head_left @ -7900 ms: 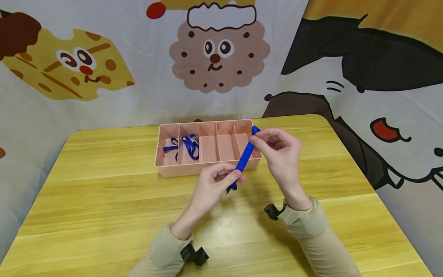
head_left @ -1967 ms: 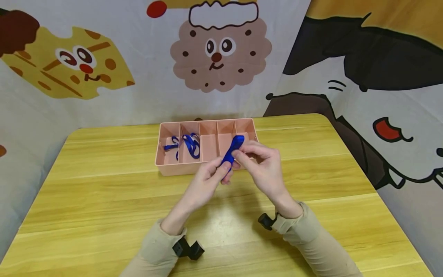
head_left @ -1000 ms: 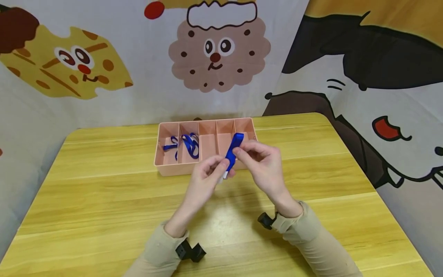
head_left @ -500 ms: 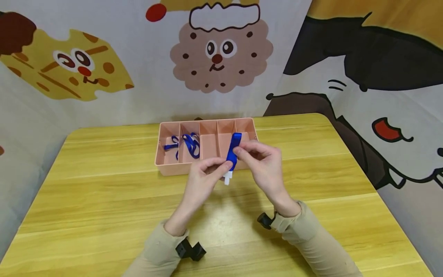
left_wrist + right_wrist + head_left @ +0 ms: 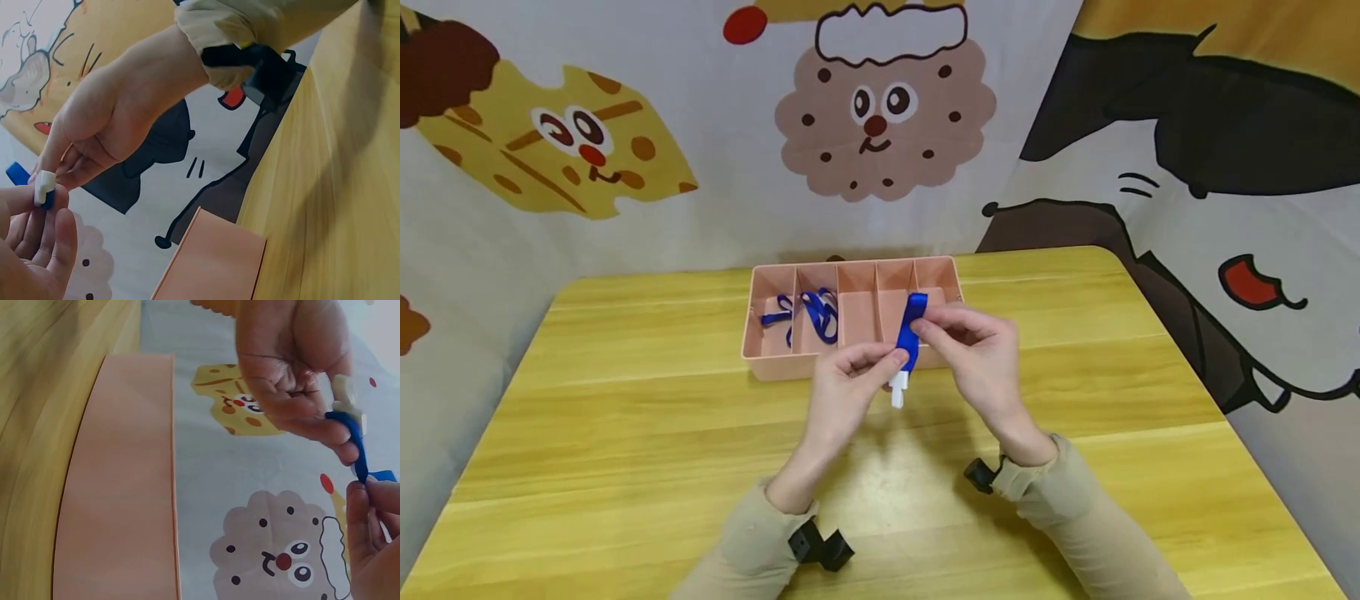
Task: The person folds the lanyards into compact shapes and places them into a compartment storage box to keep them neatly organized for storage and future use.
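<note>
A blue lanyard (image 5: 907, 340), folded into a short flat strip, is held up between both hands in front of the pink box. A white plastic clip (image 5: 898, 390) hangs from its lower end. My left hand (image 5: 844, 390) pinches the strip near that clip between thumb and fingers. Higher up, my right hand (image 5: 981, 360) pinches it close to the folded top. In the right wrist view the clip (image 5: 342, 400) sticks out beyond the left hand's fingers. More blue lanyard (image 5: 820, 317) lies looped in the box's second compartment from the left, with another blue piece (image 5: 777, 318) in the leftmost one.
The pink divided box (image 5: 786, 367) stands toward the back of the wooden table (image 5: 647, 433), behind the hands. A printed cloth (image 5: 715, 225) hangs just past the table's far edge. Each sleeve carries a black wrist camera (image 5: 820, 546).
The stretched strip from several seconds ago is now folded shorter, and both hands are closer together. Over the last second the white clip has come into full view below the left hand.
</note>
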`<state>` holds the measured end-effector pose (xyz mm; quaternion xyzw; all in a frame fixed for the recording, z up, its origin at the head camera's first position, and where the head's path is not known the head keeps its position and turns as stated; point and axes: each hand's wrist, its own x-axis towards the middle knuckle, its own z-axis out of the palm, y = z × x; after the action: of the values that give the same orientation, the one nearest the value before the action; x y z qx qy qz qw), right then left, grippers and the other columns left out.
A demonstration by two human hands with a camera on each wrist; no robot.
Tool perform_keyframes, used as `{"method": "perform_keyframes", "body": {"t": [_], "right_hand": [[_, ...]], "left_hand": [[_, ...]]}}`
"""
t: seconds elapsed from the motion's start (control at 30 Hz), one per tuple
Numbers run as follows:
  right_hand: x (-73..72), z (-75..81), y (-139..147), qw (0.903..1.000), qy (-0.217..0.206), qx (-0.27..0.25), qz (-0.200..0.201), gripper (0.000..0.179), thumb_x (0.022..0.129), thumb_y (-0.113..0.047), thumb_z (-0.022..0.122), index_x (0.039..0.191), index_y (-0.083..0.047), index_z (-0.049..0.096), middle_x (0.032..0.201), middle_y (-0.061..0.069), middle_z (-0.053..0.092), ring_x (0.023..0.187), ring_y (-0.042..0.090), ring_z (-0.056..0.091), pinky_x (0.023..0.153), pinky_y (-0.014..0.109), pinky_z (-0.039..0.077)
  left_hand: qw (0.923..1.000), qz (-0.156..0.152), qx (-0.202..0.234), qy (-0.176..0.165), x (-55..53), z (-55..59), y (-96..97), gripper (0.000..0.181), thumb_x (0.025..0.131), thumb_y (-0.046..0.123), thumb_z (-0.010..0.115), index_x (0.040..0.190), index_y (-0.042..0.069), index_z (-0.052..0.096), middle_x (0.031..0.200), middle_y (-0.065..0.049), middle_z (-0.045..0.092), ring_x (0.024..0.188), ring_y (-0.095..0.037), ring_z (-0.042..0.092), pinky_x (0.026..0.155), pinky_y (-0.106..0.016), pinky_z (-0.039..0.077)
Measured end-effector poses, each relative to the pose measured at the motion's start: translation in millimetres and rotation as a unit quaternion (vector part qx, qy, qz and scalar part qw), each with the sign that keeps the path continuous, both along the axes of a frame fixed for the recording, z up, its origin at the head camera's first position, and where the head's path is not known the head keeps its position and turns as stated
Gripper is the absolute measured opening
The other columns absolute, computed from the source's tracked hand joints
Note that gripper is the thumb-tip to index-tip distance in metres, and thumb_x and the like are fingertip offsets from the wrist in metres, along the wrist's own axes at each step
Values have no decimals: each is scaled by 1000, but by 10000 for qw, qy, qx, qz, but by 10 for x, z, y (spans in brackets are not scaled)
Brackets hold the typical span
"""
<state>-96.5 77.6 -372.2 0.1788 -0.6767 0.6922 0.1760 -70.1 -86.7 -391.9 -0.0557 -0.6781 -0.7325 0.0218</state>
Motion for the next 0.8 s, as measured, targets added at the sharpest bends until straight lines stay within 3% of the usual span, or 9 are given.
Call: {"method": "perform_keyframes", "body": {"t": [0.13, 0.23, 0.43, 0.53, 0.63, 0.8], "right_hand": [[-20, -34, -15, 9976, 695, 56, 44, 10, 84, 25, 69, 94, 23, 70, 94, -18, 77, 82, -1, 74, 74, 18, 63], [-22, -57, -32, 9952, 969, 101, 27, 11, 82, 28, 68, 93, 25, 69, 98, -20, 77, 86, -3, 75, 77, 18, 63], [-5, -67, -57, 9979, 649, -53, 67, 11, 85, 24, 68, 96, 25, 68, 96, -18, 77, 83, -2, 74, 75, 17, 63], [6, -66, -62, 9989, 429, -149, 79, 11, 87, 22, 68, 98, 24, 67, 95, -17, 78, 81, -1, 74, 74, 18, 63], [2, -81, -64, 9981, 556, -241, 57, 11, 86, 23, 68, 97, 22, 68, 95, -16, 79, 81, 0, 75, 74, 19, 63], [-30, -108, -61, 9913, 1252, -356, 172, 36, 85, 24, 69, 97, -6, 83, 99, -14, 79, 87, 2, 76, 75, 17, 62]], "left_hand": [[9997, 112, 151, -142, -6, 13, 0, 17, 94, 1, 74, 104, -12, 77, 91, -22, 80, 68, -2, 67, 68, -21, 59], [9992, 146, 288, -214, -1, 29, -4, 17, 94, 1, 74, 103, -13, 76, 87, -15, 81, 68, -3, 67, 69, -20, 59], [9988, 182, 416, -202, 14, 41, -2, 17, 93, -1, 74, 103, -15, 76, 85, -9, 81, 68, -2, 67, 69, -20, 58], [9983, 132, 517, -217, 20, 42, 6, 18, 93, -2, 73, 104, -15, 74, 81, 3, 81, 68, -2, 67, 69, -19, 58], [9979, 73, 600, -242, 25, 50, 14, 19, 94, -2, 72, 105, -17, 73, 76, 16, 77, 69, -1, 67, 69, -18, 58], [9972, 30, 664, -345, 32, 64, 18, 20, 95, -4, 69, 108, -19, 70, 74, 21, 73, 69, -1, 65, 69, -17, 57]]}}
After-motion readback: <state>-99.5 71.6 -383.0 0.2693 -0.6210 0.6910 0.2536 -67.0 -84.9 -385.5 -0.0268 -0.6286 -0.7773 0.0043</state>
